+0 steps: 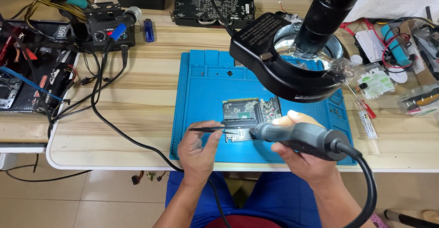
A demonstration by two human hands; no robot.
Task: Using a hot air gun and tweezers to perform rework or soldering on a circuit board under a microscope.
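Wooden counter (137,100), carrying blue work mat (201,95) at centre frame. Ring lamp (283,68) overhangs mat, lighting circuit board (249,116) flat beneath. Right hand (302,152), fingers wrapped round hot-air handpiece (297,139), nozzle aimed at board. Left hand (199,150), fingers pinching tweezers (210,129), tips at board edge.

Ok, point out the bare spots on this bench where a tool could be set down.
Free: the wood between the blue mat and the black cable, and the mat's left part beside the circuit board. Crowded: the right edge, with the screwdriver and the packets, and the back left around the soldering station. The microscope ring light overhangs the mat's back right.
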